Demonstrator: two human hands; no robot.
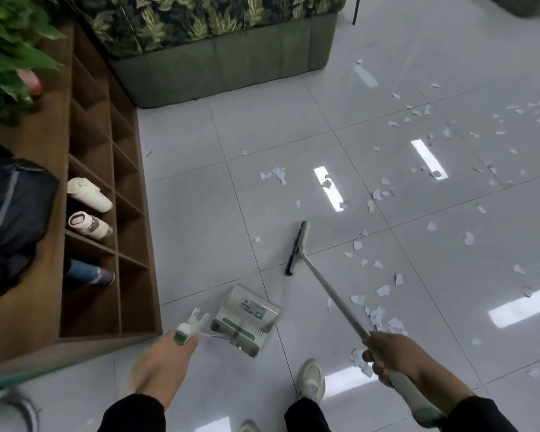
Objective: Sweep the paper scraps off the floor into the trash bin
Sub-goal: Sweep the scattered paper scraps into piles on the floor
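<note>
Head view: nearest, the right hand (393, 358) keeps a closed grip round the broom (334, 294) handle; the left hand (161, 364), blurred, holds the dustpan (247, 319) handle, its grip hard to make out. Broom head rests on the floor (200, 213) ahead of the dustpan. Paper scraps (378, 316) lie beside the shaft and scatter far right. Beyond, a sofa (219, 73) is cut off
</note>
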